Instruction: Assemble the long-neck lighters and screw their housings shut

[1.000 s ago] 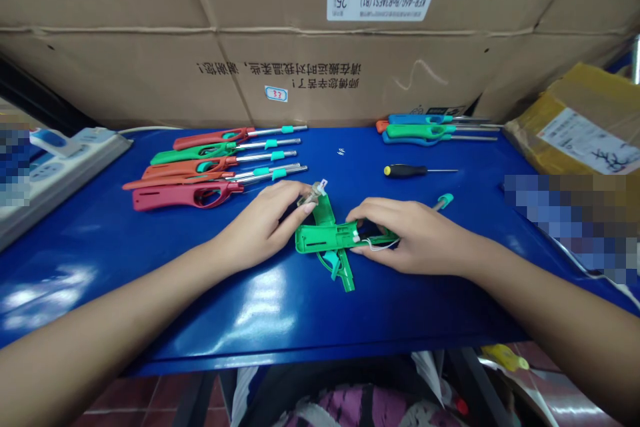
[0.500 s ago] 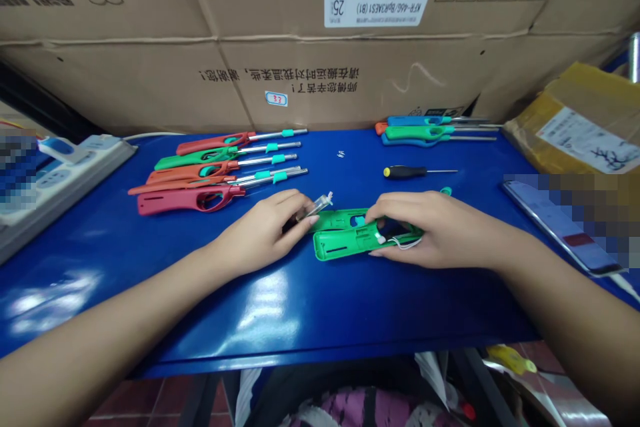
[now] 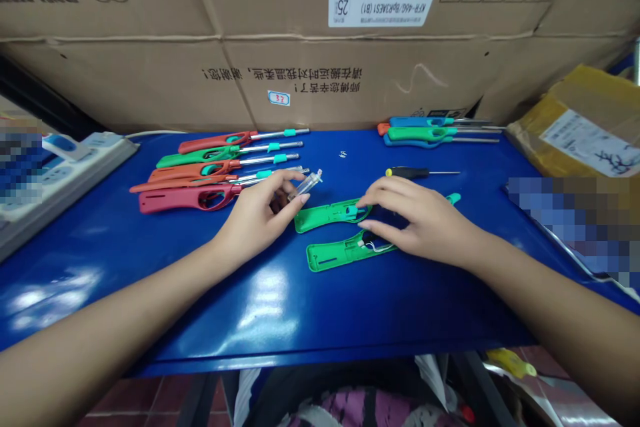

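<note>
My left hand is closed on a clear plastic lighter fuel tank with a small white fitting at its top, held over the table. The far green lighter casing half lies open side up, with a teal trigger in it. The front end of that half is between the thumb and fingers of my right hand. Nearer me lies the other green casing half, holding a black part and white wires; my right hand hides its front end. A teal piece shows beyond my knuckles.
Several red, orange and green lighters lie at the left. More lighters are stacked at the back right, behind a screwdriver. A power strip stands far left; a taped carton and a phone are right.
The two green casing halves have come apart, the near one now lying closer to me. My left hand has moved slightly left and up with the fuel tank.
</note>
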### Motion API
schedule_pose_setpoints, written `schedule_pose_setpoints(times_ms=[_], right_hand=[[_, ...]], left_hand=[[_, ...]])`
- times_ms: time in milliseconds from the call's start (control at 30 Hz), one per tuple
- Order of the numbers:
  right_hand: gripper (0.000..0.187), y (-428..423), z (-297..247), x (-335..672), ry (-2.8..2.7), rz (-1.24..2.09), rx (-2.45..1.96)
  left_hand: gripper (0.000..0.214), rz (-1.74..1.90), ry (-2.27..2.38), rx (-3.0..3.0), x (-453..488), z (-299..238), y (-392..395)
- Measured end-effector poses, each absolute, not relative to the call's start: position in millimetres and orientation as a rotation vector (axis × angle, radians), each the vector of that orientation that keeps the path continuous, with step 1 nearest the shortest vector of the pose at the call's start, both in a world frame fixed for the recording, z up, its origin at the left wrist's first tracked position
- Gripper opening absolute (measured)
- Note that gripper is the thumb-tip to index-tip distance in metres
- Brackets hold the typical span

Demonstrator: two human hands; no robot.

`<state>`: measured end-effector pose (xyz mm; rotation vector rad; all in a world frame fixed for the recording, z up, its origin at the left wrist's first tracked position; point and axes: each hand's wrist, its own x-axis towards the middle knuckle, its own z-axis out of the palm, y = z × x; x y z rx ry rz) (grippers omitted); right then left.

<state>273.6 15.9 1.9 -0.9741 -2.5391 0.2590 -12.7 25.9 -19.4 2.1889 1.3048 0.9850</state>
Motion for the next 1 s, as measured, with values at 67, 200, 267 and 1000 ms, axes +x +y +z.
schedule_pose_setpoints(times_ms=[67, 200, 267, 1000], right_hand=[[0.025, 19, -2, 272, -2.518, 0.269, -0.968], [0.015, 22, -10, 268, -2.529, 0.408, -0.934], [0.007, 22, -12, 267, -2.484, 0.489, -0.951], [0.017, 24, 17, 293, -2.652, 0.507, -1.032]], left_hand=[[0.025, 0.961, 1.301, 2.19, -13, -20, 27], [0.02, 0.91, 1.256, 2.265, -11, -19, 26], [0.019, 0.923, 1.203, 2.309, -10, -18, 25], [0.025, 0.782, 0.849, 2.683, -13, -10, 19]])
